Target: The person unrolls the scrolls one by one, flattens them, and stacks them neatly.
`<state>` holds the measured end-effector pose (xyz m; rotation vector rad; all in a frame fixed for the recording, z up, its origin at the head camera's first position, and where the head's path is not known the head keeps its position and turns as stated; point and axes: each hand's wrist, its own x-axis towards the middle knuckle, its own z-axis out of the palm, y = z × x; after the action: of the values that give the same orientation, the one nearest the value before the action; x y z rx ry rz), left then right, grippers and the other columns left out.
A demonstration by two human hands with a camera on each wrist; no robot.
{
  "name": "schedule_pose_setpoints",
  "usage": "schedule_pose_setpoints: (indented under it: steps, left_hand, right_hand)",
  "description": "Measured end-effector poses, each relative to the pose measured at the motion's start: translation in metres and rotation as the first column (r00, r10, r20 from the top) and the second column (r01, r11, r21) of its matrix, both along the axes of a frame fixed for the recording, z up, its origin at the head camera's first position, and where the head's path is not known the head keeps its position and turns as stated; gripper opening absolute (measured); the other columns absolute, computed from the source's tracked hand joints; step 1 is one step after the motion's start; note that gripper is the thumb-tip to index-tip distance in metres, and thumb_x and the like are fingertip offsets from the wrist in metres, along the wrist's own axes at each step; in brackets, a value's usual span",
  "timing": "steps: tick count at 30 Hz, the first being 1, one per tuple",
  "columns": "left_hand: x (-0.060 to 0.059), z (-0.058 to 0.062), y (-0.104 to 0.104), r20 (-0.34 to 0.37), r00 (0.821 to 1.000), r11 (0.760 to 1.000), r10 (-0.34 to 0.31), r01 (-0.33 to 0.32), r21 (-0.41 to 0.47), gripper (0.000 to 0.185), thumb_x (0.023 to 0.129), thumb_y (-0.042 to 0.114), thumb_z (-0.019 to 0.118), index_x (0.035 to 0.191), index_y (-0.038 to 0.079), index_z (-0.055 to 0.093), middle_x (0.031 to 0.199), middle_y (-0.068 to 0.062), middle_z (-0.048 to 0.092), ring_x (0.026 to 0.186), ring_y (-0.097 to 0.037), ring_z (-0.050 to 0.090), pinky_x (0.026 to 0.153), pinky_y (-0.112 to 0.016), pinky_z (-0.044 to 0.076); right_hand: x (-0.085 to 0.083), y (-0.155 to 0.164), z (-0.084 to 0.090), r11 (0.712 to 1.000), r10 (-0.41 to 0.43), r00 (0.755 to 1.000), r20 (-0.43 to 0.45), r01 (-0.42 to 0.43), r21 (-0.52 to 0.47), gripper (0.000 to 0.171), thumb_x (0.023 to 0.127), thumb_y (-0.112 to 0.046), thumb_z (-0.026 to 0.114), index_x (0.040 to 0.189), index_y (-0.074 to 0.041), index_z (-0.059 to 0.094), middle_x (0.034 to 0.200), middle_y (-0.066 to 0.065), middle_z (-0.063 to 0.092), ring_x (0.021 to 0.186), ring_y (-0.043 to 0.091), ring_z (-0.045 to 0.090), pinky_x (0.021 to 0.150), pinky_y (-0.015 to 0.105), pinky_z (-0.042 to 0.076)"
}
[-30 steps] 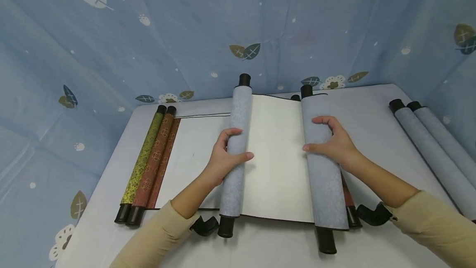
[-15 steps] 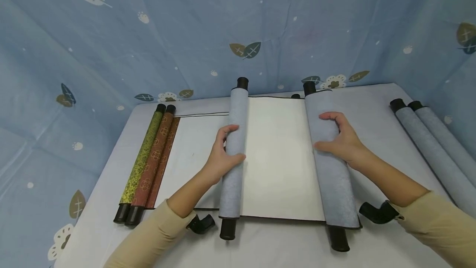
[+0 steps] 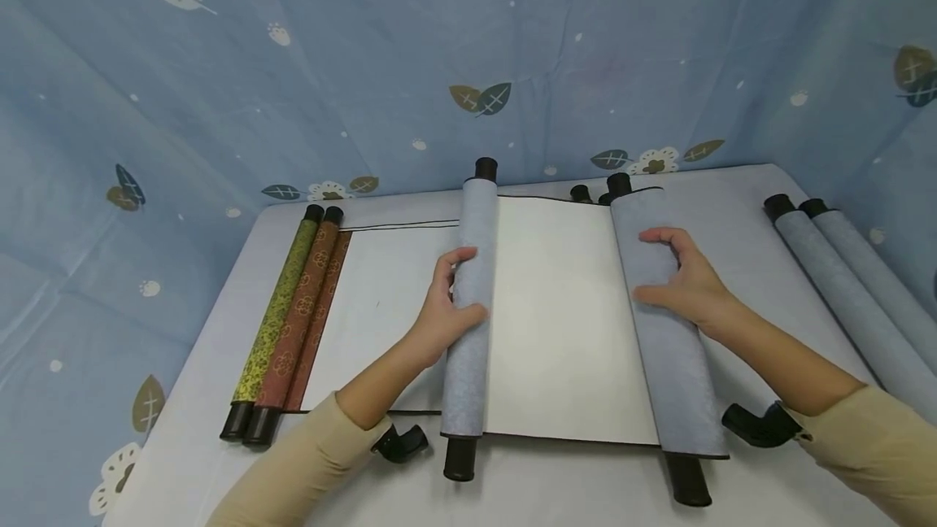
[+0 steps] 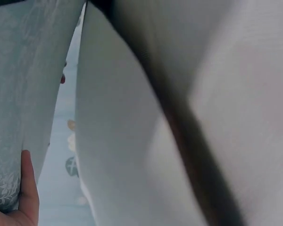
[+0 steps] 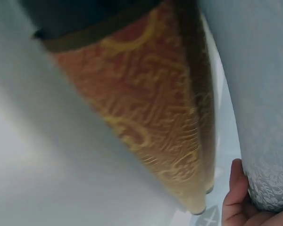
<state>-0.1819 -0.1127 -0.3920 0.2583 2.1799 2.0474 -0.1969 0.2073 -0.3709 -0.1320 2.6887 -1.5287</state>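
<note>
Left hand (image 3: pixel 439 311) grasps the left grey roll (image 3: pixel 470 299); right hand (image 3: pixel 684 283) curls over the right grey roll (image 3: pixel 662 324). Between the rolls the white scroll sheet (image 3: pixel 564 315) lies flat at mid-table. A green-and-red scroll (image 3: pixel 289 320) lies toward the left edge of the table (image 3: pixel 220 462); two grey scrolls (image 3: pixel 842 275) lie by its right edge.

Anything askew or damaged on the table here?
No damage shows. One oddity: the blue scroll overlaps other scrolls. Its left roll, gripped by the left hand, lies on the white sheet of the brown-and-green scroll; its right roll hides another roll, whose black ends peek out.
</note>
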Motion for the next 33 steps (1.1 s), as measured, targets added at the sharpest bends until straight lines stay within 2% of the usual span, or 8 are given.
schedule_pose_setpoints:
  steps: [7, 16, 18, 20, 24, 27, 30, 33]
  left_hand:
    - [0.006, -0.013, 0.001, 0.064, 0.998, 0.999, -0.014, 0.016, -0.028, 0.079, 0.072, -0.006, 0.053, 0.141, 0.022, 0.029, 0.127, -0.017, 0.039, 0.104, -0.028, 0.043, 0.078, -0.035, 0.039]
    - [0.006, -0.021, 0.004, 0.066, 0.998, 1.000, -0.005, 0.007, -0.030, 0.080, 0.070, -0.006, 0.052, 0.141, 0.021, 0.028, 0.125, -0.019, 0.039, 0.104, -0.028, 0.043, 0.079, -0.035, 0.038]
    - [0.006, -0.022, 0.005, 0.066, 0.998, 0.999, -0.007, 0.009, -0.036, 0.079, 0.070, -0.006, 0.052, 0.141, 0.021, 0.028, 0.126, -0.019, 0.039, 0.105, -0.028, 0.043, 0.079, -0.035, 0.038]
    - [0.006, -0.023, 0.005, 0.069, 0.998, 0.999, -0.008, 0.011, -0.038, 0.080, 0.070, -0.005, 0.052, 0.141, 0.021, 0.028, 0.126, -0.019, 0.039, 0.105, -0.028, 0.043, 0.079, -0.035, 0.038]
    - [0.005, -0.024, 0.006, 0.080, 0.997, 0.999, -0.007, 0.010, -0.030, 0.080, 0.070, -0.006, 0.051, 0.141, 0.021, 0.028, 0.126, -0.019, 0.039, 0.105, -0.029, 0.043, 0.079, -0.035, 0.038]
    - [0.006, -0.023, 0.007, 0.081, 0.997, 1.000, -0.005, 0.007, -0.028, 0.080, 0.070, -0.006, 0.051, 0.141, 0.021, 0.028, 0.126, -0.019, 0.039, 0.105, -0.028, 0.043, 0.079, -0.035, 0.038]
    - [0.006, -0.022, 0.007, 0.078, 0.997, 0.999, 0.000, 0.002, -0.032, 0.080, 0.069, -0.006, 0.052, 0.141, 0.021, 0.028, 0.126, -0.019, 0.039, 0.105, -0.028, 0.043, 0.079, -0.035, 0.038]
    - [0.007, -0.022, 0.006, 0.079, 0.997, 0.999, 0.003, 0.000, -0.036, 0.080, 0.069, -0.005, 0.052, 0.141, 0.021, 0.029, 0.127, -0.019, 0.039, 0.106, -0.029, 0.043, 0.080, -0.035, 0.037]
  right_hand:
    - [-0.001, 0.006, -0.012, 0.999, 0.028, 0.989, 0.147, -0.021, -0.047, 0.084, 0.070, 0.005, 0.071, 0.141, 0.002, 0.026, 0.148, 0.028, 0.015, 0.125, 0.041, 0.021, 0.099, 0.056, 0.021]
    - [-0.001, 0.011, -0.013, 0.997, 0.075, 0.981, 0.176, -0.074, -0.011, 0.079, 0.075, 0.001, 0.066, 0.143, 0.000, 0.026, 0.150, 0.032, 0.009, 0.134, 0.046, 0.013, 0.101, 0.063, 0.017]
    - [0.000, 0.010, -0.012, 0.994, 0.081, 0.985, 0.151, -0.092, 0.064, 0.073, 0.076, -0.002, 0.064, 0.141, -0.001, 0.031, 0.148, 0.037, 0.008, 0.133, 0.052, 0.011, 0.098, 0.068, 0.019]
    - [0.001, 0.006, -0.012, 0.976, 0.100, 0.990, 0.103, -0.117, 0.182, 0.065, 0.078, -0.004, 0.060, 0.138, 0.000, 0.036, 0.145, 0.042, 0.006, 0.130, 0.060, 0.010, 0.093, 0.073, 0.020]
    - [0.003, -0.003, -0.014, 0.883, 0.145, 0.989, 0.007, -0.133, 0.450, 0.056, 0.081, -0.011, 0.057, 0.133, 0.002, 0.042, 0.140, 0.048, 0.004, 0.122, 0.070, 0.012, 0.086, 0.078, 0.022]
    - [0.004, -0.005, -0.016, 0.832, 0.158, 0.987, -0.001, -0.132, 0.538, 0.065, 0.082, -0.024, 0.068, 0.135, 0.000, 0.040, 0.140, 0.047, 0.005, 0.122, 0.069, 0.014, 0.088, 0.077, 0.023]
    - [0.003, -0.004, -0.016, 0.837, 0.129, 0.992, 0.006, -0.112, 0.536, 0.081, 0.072, -0.034, 0.080, 0.135, -0.003, 0.039, 0.139, 0.047, 0.008, 0.122, 0.066, 0.015, 0.087, 0.074, 0.023]
    - [0.003, -0.002, -0.014, 0.858, 0.091, 0.996, 0.004, -0.080, 0.507, 0.083, 0.067, -0.029, 0.083, 0.132, -0.004, 0.038, 0.136, 0.047, 0.010, 0.120, 0.064, 0.015, 0.085, 0.072, 0.026]
